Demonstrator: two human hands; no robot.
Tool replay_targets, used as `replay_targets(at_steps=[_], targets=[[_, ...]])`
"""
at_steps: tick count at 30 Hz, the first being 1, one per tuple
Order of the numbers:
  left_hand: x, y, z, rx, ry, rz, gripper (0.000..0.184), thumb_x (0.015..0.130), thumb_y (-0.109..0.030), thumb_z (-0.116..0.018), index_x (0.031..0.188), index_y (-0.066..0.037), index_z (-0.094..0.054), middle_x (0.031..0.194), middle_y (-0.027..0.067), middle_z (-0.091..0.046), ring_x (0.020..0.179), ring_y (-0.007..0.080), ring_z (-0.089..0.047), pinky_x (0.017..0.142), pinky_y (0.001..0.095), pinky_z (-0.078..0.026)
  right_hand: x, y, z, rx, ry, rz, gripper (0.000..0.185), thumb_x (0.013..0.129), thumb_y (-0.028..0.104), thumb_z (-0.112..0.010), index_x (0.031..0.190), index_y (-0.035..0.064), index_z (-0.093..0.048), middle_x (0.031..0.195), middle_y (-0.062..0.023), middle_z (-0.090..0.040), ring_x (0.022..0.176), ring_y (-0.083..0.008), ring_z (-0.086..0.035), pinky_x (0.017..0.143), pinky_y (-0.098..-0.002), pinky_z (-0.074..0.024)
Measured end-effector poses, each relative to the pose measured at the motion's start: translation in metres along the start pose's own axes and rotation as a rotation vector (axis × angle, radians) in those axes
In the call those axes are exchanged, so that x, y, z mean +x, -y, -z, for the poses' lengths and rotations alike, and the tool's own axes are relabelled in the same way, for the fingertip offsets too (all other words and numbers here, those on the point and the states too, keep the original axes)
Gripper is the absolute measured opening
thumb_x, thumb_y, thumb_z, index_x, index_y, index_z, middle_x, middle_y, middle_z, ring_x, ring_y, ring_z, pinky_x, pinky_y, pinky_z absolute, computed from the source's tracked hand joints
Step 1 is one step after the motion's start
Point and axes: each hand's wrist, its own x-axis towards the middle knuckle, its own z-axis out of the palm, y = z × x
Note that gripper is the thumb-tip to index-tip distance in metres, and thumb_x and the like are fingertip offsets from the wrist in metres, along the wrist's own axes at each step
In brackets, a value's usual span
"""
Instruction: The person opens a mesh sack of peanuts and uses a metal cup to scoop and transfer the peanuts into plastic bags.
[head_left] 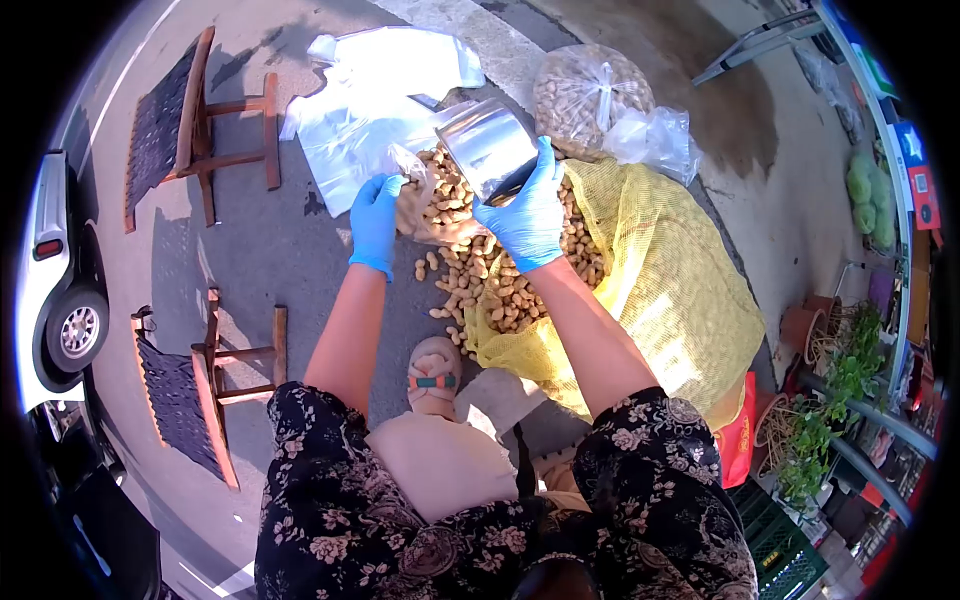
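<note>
In a blue glove, my left hand pinches the rim of a clear plastic bag with peanuts inside it. My right hand, also gloved in blue, grips a shiny metal canister that is tilted over beside the bag. Unshelled peanuts lie heaped below both hands, some loose on the pavement. They spill from the mouth of a large yellow mesh sack on the right. What is inside the canister is hidden from this angle.
White plastic bags lie spread beyond my left hand. A tied clear bag of peanuts stands behind the sack. Two wooden folding stools are on the left, near a parked vehicle. Potted plants line the right.
</note>
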Motion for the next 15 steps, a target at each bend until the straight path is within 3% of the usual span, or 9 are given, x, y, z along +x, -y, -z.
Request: replay_targets(at_steps=[2, 3, 4, 7, 10, 12, 15], targets=[[-0.004, -0.009, -0.007, -0.202, -0.089, -0.012, 0.022, 0.089, -0.023, -0.058, 0.1, -0.004, -0.057, 0.085, 0.0045, -0.062, 0.082, 0.0145, -0.058, 0.08, 0.029, -0.045, 0.005, 0.0, -0.017, -0.228, 0.084, 0.101, 0.111, 0.051, 0.02, -0.082, 0.139, 0.0015, -0.015, 0.125, -0.0247, -0.036, 0.106, -0.0382, -0.051, 0.084, -0.0404, -0.049], [-0.005, -0.009, -0.004, -0.263, -0.077, -0.017, 0.02, 0.09, -0.022, -0.056, 0.099, -0.004, -0.057, 0.088, 0.006, -0.063, 0.084, 0.0153, -0.059, 0.08, 0.0296, -0.047, 0.006, -0.005, -0.025, -0.315, 0.007, 0.328, 0.111, 0.052, 0.02, -0.082, 0.139, 0.0034, -0.015, 0.128, -0.0258, -0.035, 0.108, -0.0397, -0.049, 0.084, -0.0405, -0.0499], [-0.008, -0.009, 0.0, -0.322, -0.065, -0.021, 0.018, 0.091, -0.021, -0.054, 0.099, -0.005, -0.057, 0.091, 0.0075, -0.063, 0.085, 0.0161, -0.06, 0.079, 0.0302, -0.048, 0.006, -0.009, -0.031, -0.342, 0.065, 0.323, 0.111, 0.052, 0.02, -0.082, 0.14, 0.0046, -0.017, 0.13, -0.026, -0.035, 0.111, -0.0417, -0.047, 0.084, -0.0404, -0.0502], [-0.016, -0.016, 0.003, -0.421, -0.056, -0.003, 0.016, 0.092, -0.02, -0.052, 0.097, -0.006, -0.057, 0.097, 0.0107, -0.065, 0.087, 0.0178, -0.063, 0.078, 0.0309, -0.05, 0.015, -0.018, -0.04, -0.327, -0.071, 0.353, 0.109, 0.052, 0.019, -0.083, 0.139, 0.0054, -0.019, 0.132, -0.0256, -0.034, 0.11, -0.0412, -0.048, 0.084, -0.0412, -0.0501], [-0.02, -0.026, 0.003, -0.448, -0.095, 0.019, 0.015, 0.092, -0.02, -0.051, 0.096, -0.006, -0.056, 0.097, 0.0115, -0.065, 0.082, 0.0163, -0.061, 0.077, 0.029, -0.049, 0.017, -0.015, -0.037, -0.441, 0.045, 0.424, 0.111, 0.051, 0.019, -0.083, 0.139, 0.0049, -0.017, 0.13, -0.0237, -0.034, 0.112, -0.0389, -0.047, 0.084, -0.0388, -0.0496], [-0.019, -0.027, 0.004, -0.449, -0.125, 0.003, 0.016, 0.092, -0.02, -0.051, 0.095, -0.005, -0.055, 0.097, 0.0114, -0.065, 0.081, 0.0147, -0.06, 0.076, 0.0276, -0.048, 0.02, -0.018, -0.031, -0.304, -0.094, 0.383, 0.111, 0.051, 0.019, -0.083, 0.139, 0.0037, -0.017, 0.129, -0.0255, -0.033, 0.104, -0.0405, -0.051, 0.083, -0.0417, -0.0497], [-0.019, -0.02, 0.012, -0.338, -0.206, -0.065, 0.018, 0.091, -0.022, -0.054, 0.096, -0.005, -0.055, 0.097, 0.0104, -0.064, 0.081, 0.0133, -0.058, 0.075, 0.0269, -0.047, 0.027, -0.02, -0.015, -0.014, -0.286, 0.158, 0.111, 0.053, 0.02, -0.083, 0.138, 0.0004, -0.015, 0.124, -0.0255, -0.034, 0.108, -0.0387, -0.048, 0.086, -0.0399, -0.0459]])
